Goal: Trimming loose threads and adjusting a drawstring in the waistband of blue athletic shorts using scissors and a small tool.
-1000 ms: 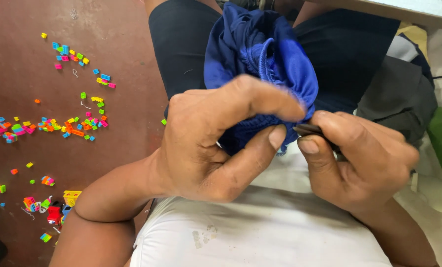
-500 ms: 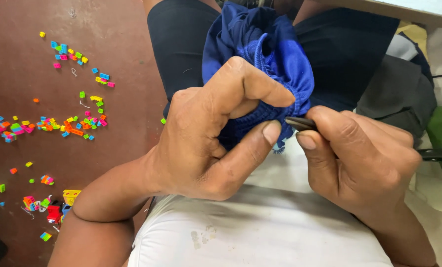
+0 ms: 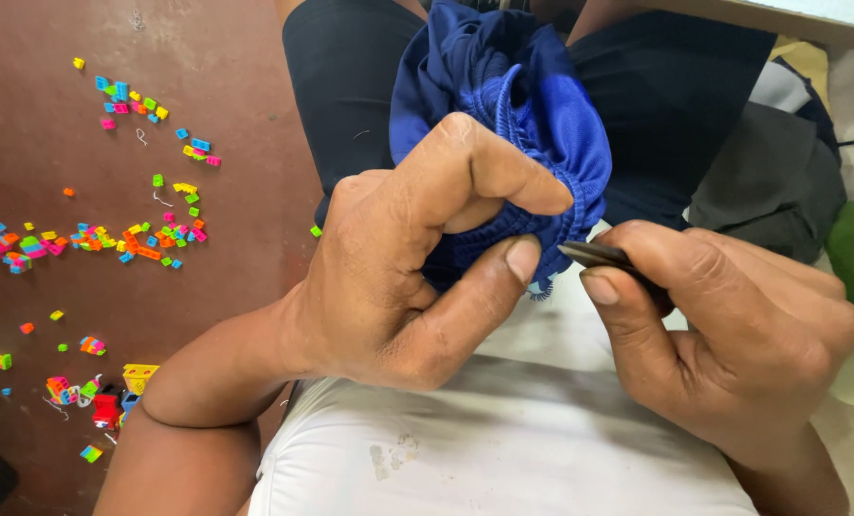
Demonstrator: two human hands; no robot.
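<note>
Two bare hands worked close together over a lap: the left hand (image 3: pixel 398 277) was clenched around a bunched blue garment (image 3: pixel 513 105), its thumb and forefinger pinching the gathered edge, while the right hand (image 3: pixel 733 334) was closed on a slim dark tool (image 3: pixel 594 255) whose tip sat just beside that pinched edge, at three o'clock from the left thumb. Scores of small bright plastic bricks (image 3: pixel 111 239) lay scattered on the reddish-brown floor (image 3: pixel 236 76) at nine o'clock, well apart from the hands, and dark folded cloth (image 3: pixel 771 182) rested at two o'clock.
</note>
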